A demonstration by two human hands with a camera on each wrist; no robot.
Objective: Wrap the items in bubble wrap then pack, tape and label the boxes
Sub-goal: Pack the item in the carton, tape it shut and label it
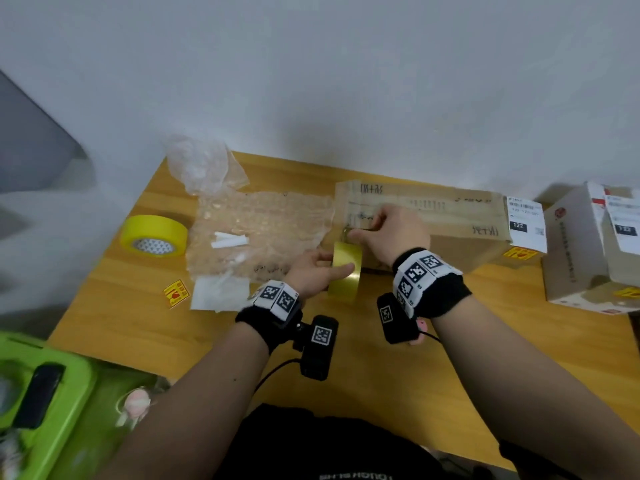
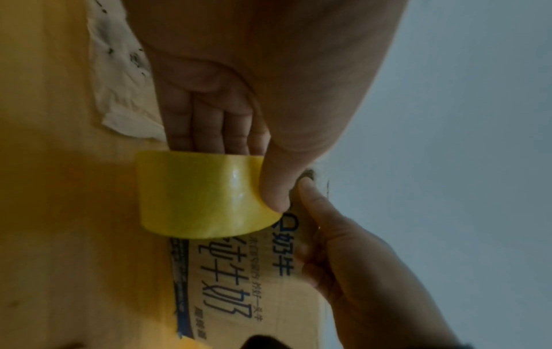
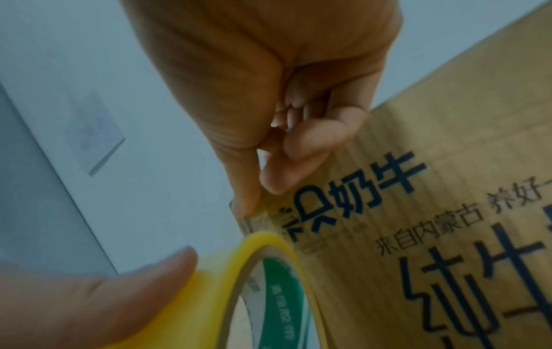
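A long cardboard box (image 1: 450,220) with blue print lies on the wooden table (image 1: 363,393). My left hand (image 1: 329,268) grips a yellow tape roll (image 1: 344,275) held upright at the box's near left corner, thumb on its outer face (image 2: 274,186) and fingers behind it. My right hand (image 1: 367,233) has its fingers curled. Its thumb and forefinger (image 3: 254,196) pinch the tape's free end against that corner of the box (image 3: 433,189). A short strip of tape (image 3: 255,222) runs from the roll (image 3: 236,278) up to the thumb.
A sheet of bubble wrap (image 1: 263,226) with white paper scraps lies left of the box, with a clear plastic bag (image 1: 204,164) behind it. A second yellow tape roll (image 1: 154,235) and a fragile sticker (image 1: 176,292) sit further left. Labelled boxes (image 1: 585,251) stand at the right. A green bin (image 1: 48,382) is at lower left.
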